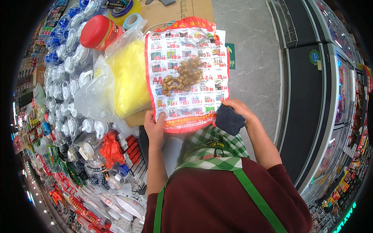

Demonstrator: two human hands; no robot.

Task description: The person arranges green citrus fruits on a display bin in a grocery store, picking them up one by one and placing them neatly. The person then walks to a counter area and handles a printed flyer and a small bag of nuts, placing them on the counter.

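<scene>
A red-bordered paper sales flyer (pixel 186 107), printed with product pictures and prices, spreads out before me. A small heap of brown, knobbly pieces (pixel 186 77), like peanuts in the shell, lies on it. My left hand (pixel 154 128) pinches the near left corner, thumb on top. At the near right edge, my right hand (pixel 239 109) grips the paper and also has a folded dark cloth (pixel 230 119) in it. Another sheet's white edge (pixel 222 35) shows beneath the flyer's far right corner. Left of the flyer sits a clear plastic bag with yellow contents (pixel 129 78).
A red-lidded jar (pixel 97 32) and a tape roll (pixel 132 20) stand behind the bag, near cardboard (pixel 195 10). Wrapped white-handled goods (pixel 70 87) crowd the left. Dark freezer cabinets (pixel 304 102) line the right, beyond grey floor tiles (pixel 250 58).
</scene>
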